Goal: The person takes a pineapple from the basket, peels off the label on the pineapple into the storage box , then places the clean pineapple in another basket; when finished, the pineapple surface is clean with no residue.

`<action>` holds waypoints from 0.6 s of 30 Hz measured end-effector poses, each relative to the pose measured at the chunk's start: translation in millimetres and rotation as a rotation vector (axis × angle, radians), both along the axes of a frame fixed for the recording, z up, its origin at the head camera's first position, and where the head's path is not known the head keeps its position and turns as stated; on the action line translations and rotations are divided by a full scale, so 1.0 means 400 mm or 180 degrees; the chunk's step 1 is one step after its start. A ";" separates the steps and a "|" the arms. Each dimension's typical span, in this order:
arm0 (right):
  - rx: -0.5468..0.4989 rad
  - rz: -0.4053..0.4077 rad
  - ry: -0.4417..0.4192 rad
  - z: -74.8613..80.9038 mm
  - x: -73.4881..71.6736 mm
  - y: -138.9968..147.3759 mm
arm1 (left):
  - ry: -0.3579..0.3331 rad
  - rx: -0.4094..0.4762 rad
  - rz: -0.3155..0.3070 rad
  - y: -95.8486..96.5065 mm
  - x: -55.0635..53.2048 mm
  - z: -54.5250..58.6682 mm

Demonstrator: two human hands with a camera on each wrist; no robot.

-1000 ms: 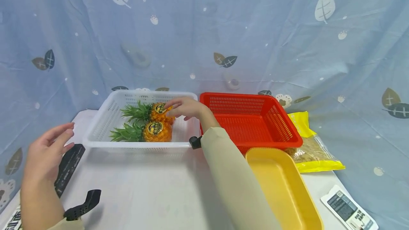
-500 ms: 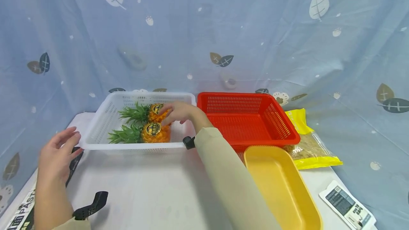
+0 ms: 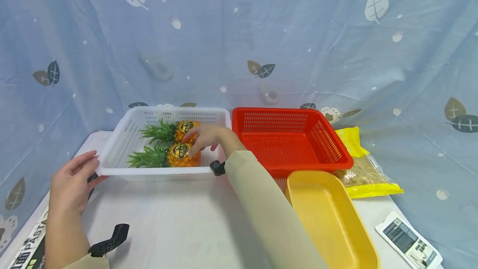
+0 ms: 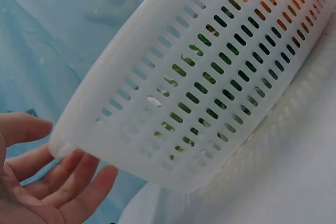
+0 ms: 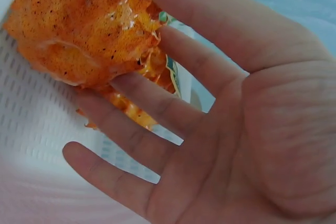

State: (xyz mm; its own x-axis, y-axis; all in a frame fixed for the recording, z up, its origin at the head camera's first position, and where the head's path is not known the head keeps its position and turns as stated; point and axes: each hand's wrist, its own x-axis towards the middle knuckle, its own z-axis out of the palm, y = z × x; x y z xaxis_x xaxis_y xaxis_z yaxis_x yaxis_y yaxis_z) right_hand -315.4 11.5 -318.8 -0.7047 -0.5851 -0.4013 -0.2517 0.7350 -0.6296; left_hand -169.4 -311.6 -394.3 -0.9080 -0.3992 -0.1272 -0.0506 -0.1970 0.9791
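Note:
Two small pineapples with green crowns and gold-black labels lie side by side in the white basket (image 3: pixel 160 171), the near pineapple (image 3: pixel 183 155) at the front and the far pineapple (image 3: pixel 186 128) behind it. My right hand (image 3: pixel 207 138) reaches in from the right, its thumb at the near pineapple's label and its index finger at the gap between the two fruits. In the right wrist view the fingers of the right hand (image 5: pixel 210 108) are spread and fairly straight beside the pineapple (image 5: pixel 84 30). At the basket's front left corner is my left hand (image 3: pixel 74 182), fingers under the rim, thumb raised beside it.
A red basket (image 3: pixel 281 146) stands right of the white one. In front of it lies a yellow tray (image 3: pixel 332 215). A yellow bag (image 3: pixel 367 173) and a white packet (image 3: pixel 408 240) lie at the right, a pasta package (image 3: pixel 31 242) at the left. Behind hangs a blue curtain (image 3: pixel 209 32).
My left hand has moved right and forward to the white basket's front left corner. My right hand has shifted from the far pineapple towards the near one. The pineapples stay in place.

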 end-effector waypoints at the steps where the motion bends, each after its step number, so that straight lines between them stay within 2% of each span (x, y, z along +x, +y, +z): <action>1: 0.0009 -0.0009 -0.0028 -0.001 0.002 -0.001 | 0.0000 0.0002 -0.0019 -0.002 -0.001 -0.002; 13: 0.0133 0.0057 -0.0181 -0.001 0.005 -0.010 | 0.0005 0.0107 -0.0186 -0.009 -0.004 -0.013; 18: 0.0029 0.0025 -0.0175 -0.002 0.008 -0.012 | -0.0018 0.0101 -0.0231 -0.010 -0.004 -0.014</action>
State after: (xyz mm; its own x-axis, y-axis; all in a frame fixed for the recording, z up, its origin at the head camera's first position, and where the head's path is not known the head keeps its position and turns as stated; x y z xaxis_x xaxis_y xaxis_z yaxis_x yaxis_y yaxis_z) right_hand -312.2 6.9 -319.6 -0.6768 -0.5867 -0.4446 -0.2227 0.7389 -0.6359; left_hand -170.8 -315.6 -399.7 -0.9336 -0.3281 -0.1439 -0.0713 -0.2235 0.9721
